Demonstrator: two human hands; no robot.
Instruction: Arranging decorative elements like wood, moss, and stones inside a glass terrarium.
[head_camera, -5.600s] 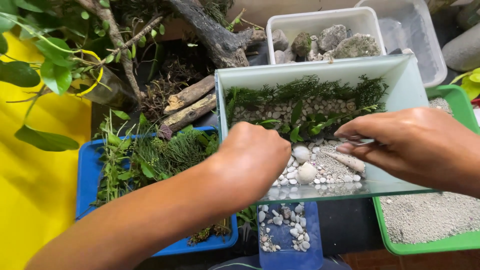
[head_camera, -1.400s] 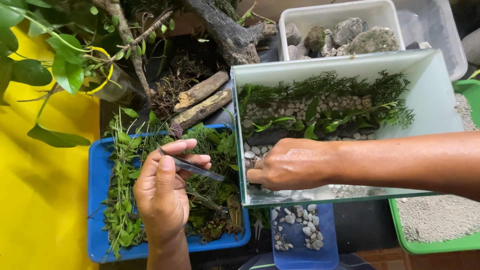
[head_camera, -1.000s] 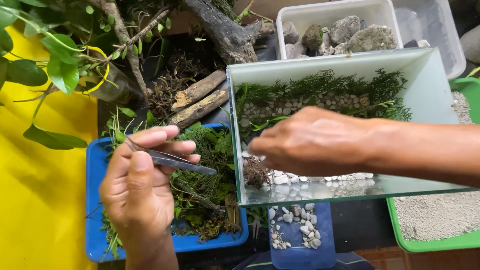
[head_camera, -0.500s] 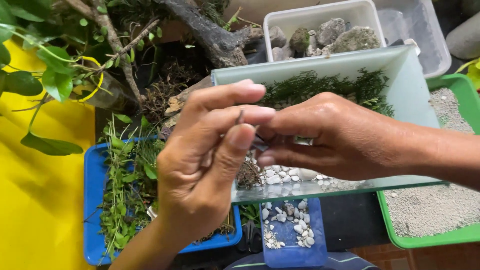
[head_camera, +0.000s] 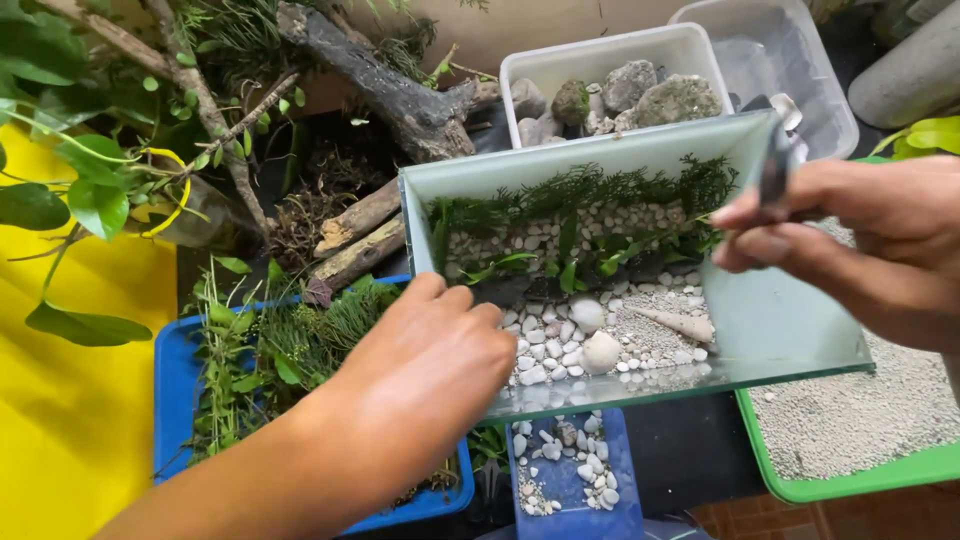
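Right hand (head_camera: 860, 240): at the right end of the clear rectangular glass tank (head_camera: 790, 320), fingers pinched shut on slim dark metal tweezers (head_camera: 775, 170).
Tweezers' axis: near upright — tips hidden.
Left hand (head_camera: 430, 370): knuckles up at the tank's front left corner, fingers curled loosely; I cannot tell whether it holds anything.
Planting bed: white pebbles (head_camera: 560, 345) and green stems (head_camera: 570, 250) lie between the hands — left of the tweezers.
Nearer hand: the left.
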